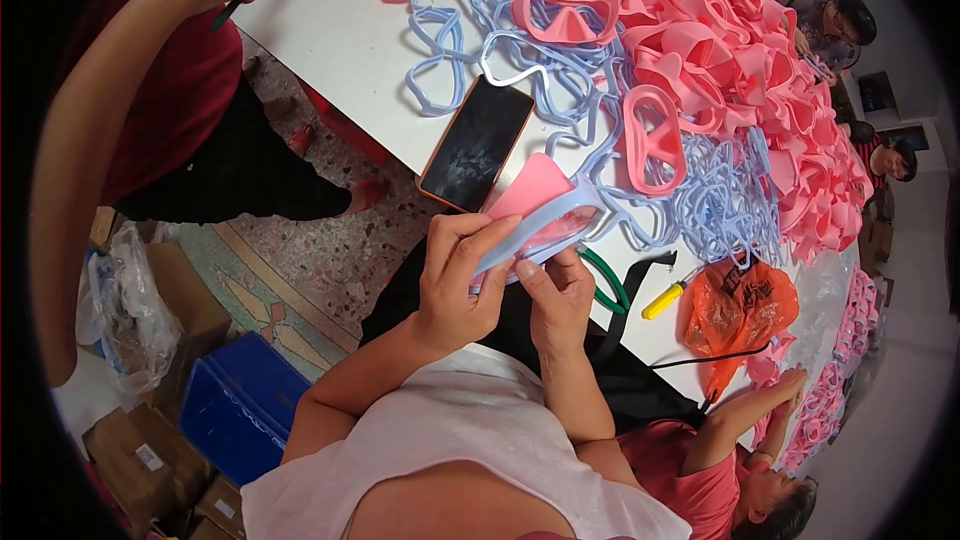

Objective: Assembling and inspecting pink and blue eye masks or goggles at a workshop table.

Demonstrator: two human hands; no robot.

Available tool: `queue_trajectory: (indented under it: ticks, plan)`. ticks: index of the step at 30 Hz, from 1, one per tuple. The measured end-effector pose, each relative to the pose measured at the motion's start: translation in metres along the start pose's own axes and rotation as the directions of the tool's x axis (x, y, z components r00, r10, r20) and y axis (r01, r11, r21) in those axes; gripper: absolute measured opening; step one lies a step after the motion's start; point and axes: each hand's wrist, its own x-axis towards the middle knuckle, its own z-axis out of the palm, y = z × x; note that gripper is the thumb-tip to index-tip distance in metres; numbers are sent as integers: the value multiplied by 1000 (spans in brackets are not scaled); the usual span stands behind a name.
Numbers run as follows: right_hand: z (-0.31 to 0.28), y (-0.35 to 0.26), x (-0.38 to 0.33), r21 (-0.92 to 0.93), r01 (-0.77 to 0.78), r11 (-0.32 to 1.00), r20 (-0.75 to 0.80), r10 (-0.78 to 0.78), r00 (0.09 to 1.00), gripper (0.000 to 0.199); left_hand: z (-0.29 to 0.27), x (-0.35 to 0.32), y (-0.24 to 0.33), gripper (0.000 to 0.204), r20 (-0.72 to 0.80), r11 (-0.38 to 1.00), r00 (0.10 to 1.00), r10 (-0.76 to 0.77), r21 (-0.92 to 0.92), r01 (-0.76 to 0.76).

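Above my lap, just off the table's near edge, I hold a diving mask (532, 190) with a pink soft skirt and a light blue frame around clear lenses. My left hand (455, 285) pinches its lower left end, fingers along the blue rim. My right hand (562, 305) grips its near right side, thumb against the frame. A black-screened phone (478, 145) lies just beyond my left hand. Beside my right hand are a green-handled tool (605, 285), partly hidden, and a yellow-handled screwdriver (665, 300). Loose light blue frames (435, 60) lie beyond the phone.
A heap of pink mask skirts (720, 50) covers the far right of the white table (330, 35). Thin blue parts (725, 195) and an orange plastic bag (745, 315) lie nearer. Co-workers stand left and sit right. A blue bin (240, 405) and cartons (150, 460) stand at lower left.
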Motion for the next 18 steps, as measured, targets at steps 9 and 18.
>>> queue_trajectory:
  ticks: [9, 18]
  plan:
    - [-4, 2, 0, -13, 50, 999, -17, -50, 999, 32, 5, 3, 1, 46, 0, 1000, 1000, 13, -9, -13]
    - [-1, 2, -3, -28, 81, 996, -100, -84, 991, 25, 10, 1, -1, 45, 6, 999, 999, 50, -8, -50]
